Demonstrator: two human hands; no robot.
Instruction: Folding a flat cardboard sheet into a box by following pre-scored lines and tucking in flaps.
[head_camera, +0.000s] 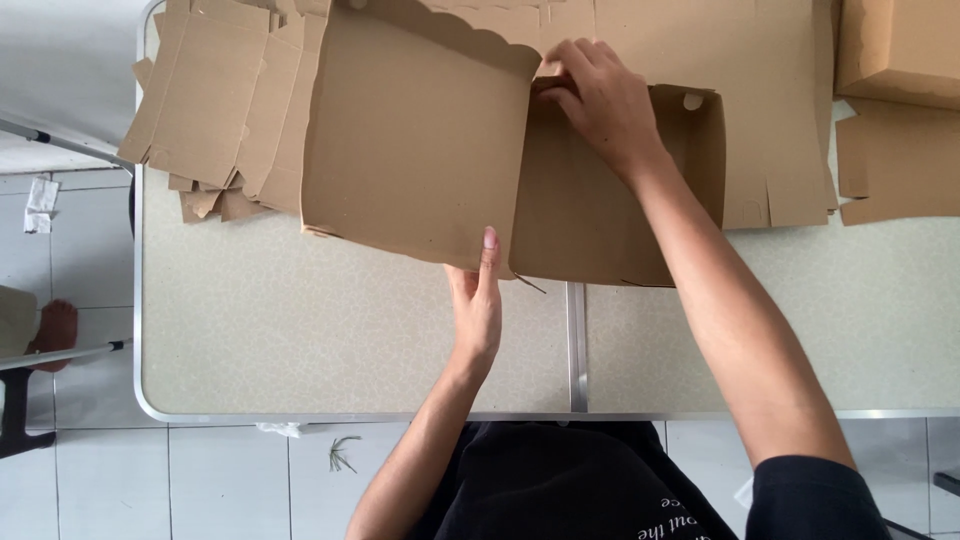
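At nine o'clock on the pale speckled table lies a fanned stack of flat cardboard blanks, unfolded and overlapping. Just right of it, toward the centre, stands the half-folded brown cardboard box, its broad lid panel tilted up and open to the left. The left hand reaches up from six o'clock, fingers nearly straight and pressed flat against the near edge where lid meets tray, bracing rather than gripping. The right hand comes in at twelve o'clock, fingers curled and pinching the far corner flap of the box. The board looks light, thin and stiff along its flutes, yet likely to crease or tear at the scored folds, so edges and corners seem the safest hold. At three o'clock more flat sheets and a finished box rest.
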